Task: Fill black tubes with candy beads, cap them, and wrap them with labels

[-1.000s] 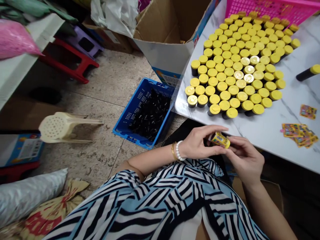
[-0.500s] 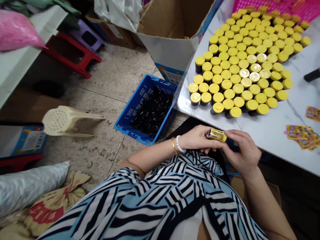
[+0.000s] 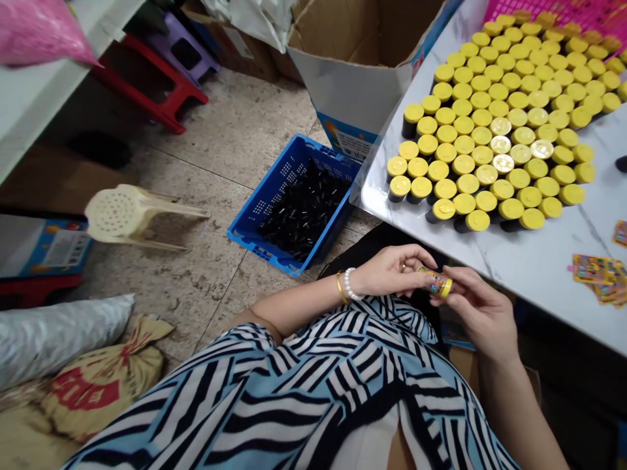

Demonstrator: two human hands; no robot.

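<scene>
Bare tabletop point(image 3: 533, 258) between yellow-capped tubes point(image 3: 498, 109) and label pile point(image 3: 598, 274); pink basket point(image 3: 595, 12) blocks far side.

Capped tubes point(image 3: 481, 136) on tbl point(image 3: 531, 258) at R, mesh bskt point(image 3: 592, 12) bhd them, labels point(image 3: 601, 277) R of & nearer than tubes, crate point(image 3: 267, 256) on flr point(image 3: 210, 153) L of tbl, open ctn point(image 3: 353, 85) bhd crate, stool point(image 3: 113, 213) L of crate.

Counter point(image 3: 509, 251): smooth, glossy, marble-patterned
Caps point(image 3: 503, 163) on the counter: yellow plastic, several shining
Tube point(image 3: 435, 282) near the counter: printed wrap
Crate point(image 3: 279, 176) beside the counter: perforated blue plastic
Carton point(image 3: 347, 88) beside the counter: matt brown cardboard inside
Floor point(image 3: 210, 137) below the counter: rough-looking, mottled
</scene>
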